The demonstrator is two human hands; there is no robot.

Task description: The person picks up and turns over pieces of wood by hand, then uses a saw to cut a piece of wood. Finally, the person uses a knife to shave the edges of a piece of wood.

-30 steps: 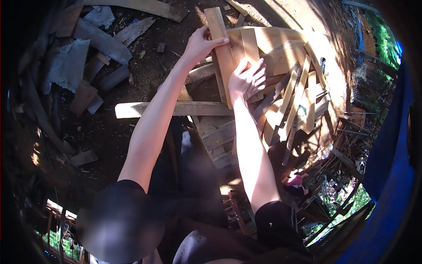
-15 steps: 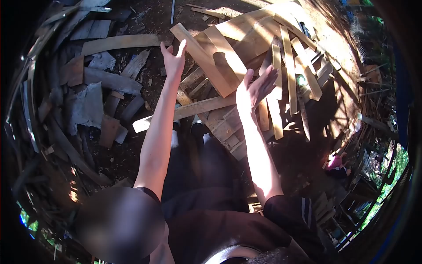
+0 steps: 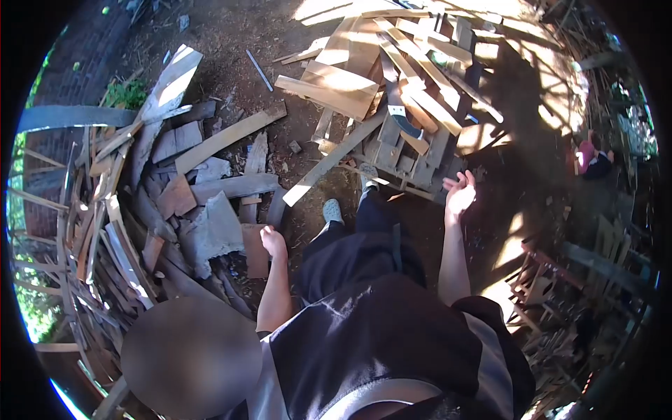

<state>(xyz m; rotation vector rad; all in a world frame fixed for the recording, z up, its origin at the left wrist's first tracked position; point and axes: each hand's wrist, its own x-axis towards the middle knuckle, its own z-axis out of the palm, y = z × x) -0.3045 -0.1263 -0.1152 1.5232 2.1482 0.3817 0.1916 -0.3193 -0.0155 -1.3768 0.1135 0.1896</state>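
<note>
My left hand (image 3: 273, 243) hangs low at my left side, fingers curled in with nothing showing in them. In this view it overlaps the edge of a brown board piece (image 3: 255, 257) in the scrap pile. On the other side, my right hand (image 3: 460, 194) is held out palm up, fingers apart and slightly bent, holding nothing. Ahead of it lies a stack of sawn planks (image 3: 343, 87). Across the stack rests what looks like a handsaw (image 3: 406, 124) with a dark curved handle. One long plank (image 3: 329, 162) slants from the stack toward my feet.
Broken boards and slabs (image 3: 217, 231) pile up along the left, beside a brick wall (image 3: 91, 66). A thin pale strip (image 3: 259, 70) lies on the dirt floor. A person in a pink head covering (image 3: 591, 159) is at the far right, near more stacked timber (image 3: 546, 287).
Both hands have dropped back from their outstretched position over the planks to my sides. My left fingers have curled in. The view has shifted, showing more of the ground and my feet.
</note>
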